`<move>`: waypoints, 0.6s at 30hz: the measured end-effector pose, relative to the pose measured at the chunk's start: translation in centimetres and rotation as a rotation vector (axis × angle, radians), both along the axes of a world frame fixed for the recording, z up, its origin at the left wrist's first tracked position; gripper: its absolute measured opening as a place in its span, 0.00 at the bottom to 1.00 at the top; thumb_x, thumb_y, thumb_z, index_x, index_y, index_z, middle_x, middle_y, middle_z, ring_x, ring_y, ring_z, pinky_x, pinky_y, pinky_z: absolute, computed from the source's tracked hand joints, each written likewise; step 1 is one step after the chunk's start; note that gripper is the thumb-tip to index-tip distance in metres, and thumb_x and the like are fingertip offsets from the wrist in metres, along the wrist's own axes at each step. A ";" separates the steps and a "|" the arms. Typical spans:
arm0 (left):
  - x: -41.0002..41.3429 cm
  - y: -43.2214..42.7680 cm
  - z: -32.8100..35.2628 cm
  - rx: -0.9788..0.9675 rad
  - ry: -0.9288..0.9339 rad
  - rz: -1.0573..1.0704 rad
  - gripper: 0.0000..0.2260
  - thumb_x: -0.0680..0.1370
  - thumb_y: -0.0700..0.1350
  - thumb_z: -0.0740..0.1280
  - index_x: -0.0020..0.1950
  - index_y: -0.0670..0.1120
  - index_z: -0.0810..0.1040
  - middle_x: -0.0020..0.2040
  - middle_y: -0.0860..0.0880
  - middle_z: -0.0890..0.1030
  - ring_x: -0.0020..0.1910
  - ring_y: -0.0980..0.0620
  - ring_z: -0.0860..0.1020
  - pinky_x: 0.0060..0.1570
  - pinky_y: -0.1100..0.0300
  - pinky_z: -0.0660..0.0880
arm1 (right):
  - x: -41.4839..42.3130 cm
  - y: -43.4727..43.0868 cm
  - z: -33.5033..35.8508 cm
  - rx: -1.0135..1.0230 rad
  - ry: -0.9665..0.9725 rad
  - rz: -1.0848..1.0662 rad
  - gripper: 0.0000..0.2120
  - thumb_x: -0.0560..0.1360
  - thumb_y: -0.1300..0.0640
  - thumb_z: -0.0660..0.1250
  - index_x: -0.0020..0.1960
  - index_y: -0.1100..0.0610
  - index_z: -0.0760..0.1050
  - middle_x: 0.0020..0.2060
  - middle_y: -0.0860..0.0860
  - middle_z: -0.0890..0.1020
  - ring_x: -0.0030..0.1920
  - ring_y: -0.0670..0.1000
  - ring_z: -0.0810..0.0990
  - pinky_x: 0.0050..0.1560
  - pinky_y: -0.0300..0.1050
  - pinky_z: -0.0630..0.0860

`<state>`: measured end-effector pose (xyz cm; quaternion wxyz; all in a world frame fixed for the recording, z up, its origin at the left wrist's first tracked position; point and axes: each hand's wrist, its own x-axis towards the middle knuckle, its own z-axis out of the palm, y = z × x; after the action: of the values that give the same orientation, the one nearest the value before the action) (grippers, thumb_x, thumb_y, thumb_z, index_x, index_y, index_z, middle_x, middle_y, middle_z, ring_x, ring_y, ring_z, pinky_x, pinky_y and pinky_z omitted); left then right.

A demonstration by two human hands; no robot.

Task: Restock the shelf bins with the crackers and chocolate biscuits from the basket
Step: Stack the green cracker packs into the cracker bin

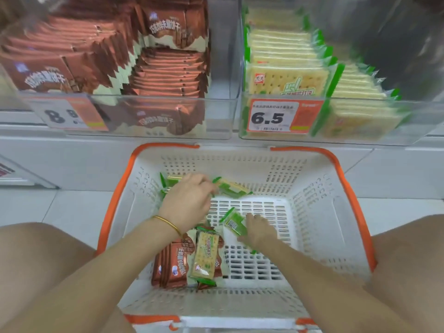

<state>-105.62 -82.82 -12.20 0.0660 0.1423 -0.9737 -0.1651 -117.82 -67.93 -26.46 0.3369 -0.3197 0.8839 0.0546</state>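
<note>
A white basket [319,212] with orange rims stands on the floor below the shelf. My left hand [189,200] reaches to its far left side and pinches a green cracker pack [231,187]. My right hand [258,230] grips another green cracker pack [235,223] near the basket's middle. One more cracker pack [204,255] lies on brown chocolate biscuit packs [171,265] at the near left. Above, a clear bin [223,109] holds rows of chocolate biscuits [165,75]. The clear bin [408,131] to its right holds crackers [283,56].
Price tags reading 8.8 [62,115] and 6.5 [271,117] hang on the bin fronts. My bare knees [36,248] flank the basket on both sides. White floor tiles [79,205] lie around it. A dark bin [396,32] sits at the far right.
</note>
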 end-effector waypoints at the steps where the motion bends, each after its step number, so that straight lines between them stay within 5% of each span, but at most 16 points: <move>1: 0.1 -0.3 -0.3 0.016 -0.006 0.022 0.09 0.74 0.36 0.66 0.53 0.42 0.81 0.52 0.45 0.78 0.54 0.44 0.73 0.56 0.52 0.72 | 0.5 0.1 -1.0 0.035 0.032 0.029 0.31 0.74 0.43 0.66 0.69 0.57 0.61 0.64 0.56 0.69 0.63 0.57 0.70 0.57 0.52 0.73; 4: 0.2 -0.8 -1.0 0.032 -0.036 0.057 0.10 0.76 0.38 0.64 0.55 0.42 0.80 0.54 0.46 0.77 0.57 0.46 0.71 0.58 0.53 0.71 | 1.5 0.8 -2.9 0.072 0.185 0.158 0.30 0.75 0.45 0.67 0.69 0.58 0.58 0.65 0.55 0.68 0.64 0.56 0.69 0.55 0.51 0.73; 7: -0.2 -0.7 -1.6 0.073 -0.076 0.065 0.11 0.77 0.39 0.63 0.57 0.43 0.79 0.56 0.47 0.76 0.59 0.48 0.70 0.59 0.54 0.71 | 1.0 1.0 -2.6 0.061 0.130 0.133 0.25 0.74 0.51 0.67 0.65 0.56 0.61 0.59 0.54 0.71 0.58 0.55 0.74 0.53 0.49 0.75; 11: -1.2 -0.2 -2.0 0.222 -0.194 0.098 0.13 0.78 0.42 0.63 0.62 0.46 0.76 0.59 0.48 0.73 0.62 0.50 0.69 0.63 0.59 0.67 | -2.0 0.3 2.7 -0.160 -0.523 -0.426 0.12 0.73 0.53 0.64 0.53 0.58 0.70 0.44 0.55 0.77 0.40 0.52 0.77 0.43 0.45 0.76; 13: -1.7 0.3 -1.7 0.347 -0.252 0.152 0.17 0.78 0.43 0.64 0.68 0.46 0.71 0.64 0.47 0.71 0.64 0.50 0.69 0.64 0.59 0.66 | -3.3 0.7 6.2 -0.278 -0.867 -0.633 0.10 0.75 0.55 0.59 0.53 0.59 0.72 0.46 0.58 0.78 0.41 0.54 0.79 0.46 0.48 0.78; 18: -2.8 1.1 0.1 0.805 -0.233 0.346 0.27 0.77 0.45 0.67 0.73 0.42 0.62 0.69 0.45 0.69 0.64 0.48 0.72 0.63 0.51 0.71 | -4.9 2.2 11.0 -0.475 -1.320 -0.531 0.22 0.72 0.55 0.57 0.64 0.57 0.72 0.56 0.60 0.80 0.54 0.61 0.79 0.51 0.53 0.78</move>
<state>-108.40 -81.69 -12.12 -0.0781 0.3350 -0.7948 -0.4999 -122.76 -65.73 -15.42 0.7209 -0.1261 0.5337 -0.4238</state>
